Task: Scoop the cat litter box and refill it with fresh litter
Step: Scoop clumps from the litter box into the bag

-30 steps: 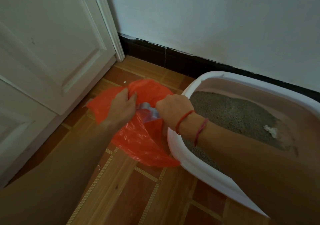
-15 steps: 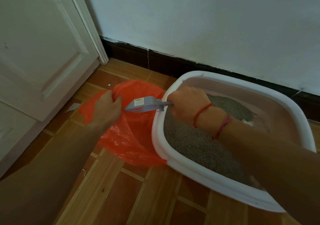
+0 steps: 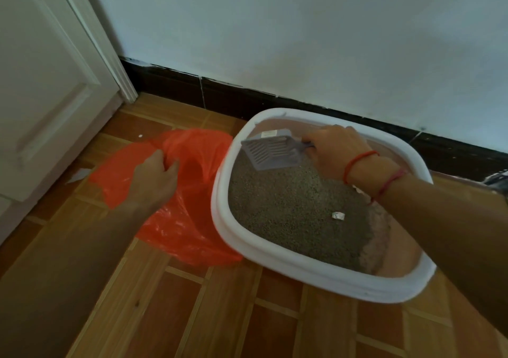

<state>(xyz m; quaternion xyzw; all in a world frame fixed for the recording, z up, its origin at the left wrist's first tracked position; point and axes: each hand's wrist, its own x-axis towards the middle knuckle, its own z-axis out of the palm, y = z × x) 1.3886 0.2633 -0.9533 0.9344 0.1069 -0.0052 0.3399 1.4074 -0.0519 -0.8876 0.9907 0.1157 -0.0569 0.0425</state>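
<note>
Right hand (image 3: 336,151) grips handle of grey slotted scoop (image 3: 270,152). Scoop tilted over far-left corner of litter box (image 3: 220,214), lower edge at grey litter (image 3: 288,209).

Left hand (image 3: 158,181) clutches rim of orange bag (image 3: 189,228), mouth open. Bag touches box's left rim.

Box's far edge near black skirting (image 3: 228,96).

1 white scrap (image 3: 338,216) on litter.

Wooden floor (image 3: 192,316) runs from box's near rim toward camera; door (image 3: 41,96) left.

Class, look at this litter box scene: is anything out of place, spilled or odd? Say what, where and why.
A white scrap lies on the litter, foreign among the grey grains. The litter sits unevenly, leaving the right side of the box bare. Another pale scrap lies on the floor beside the door.
</note>
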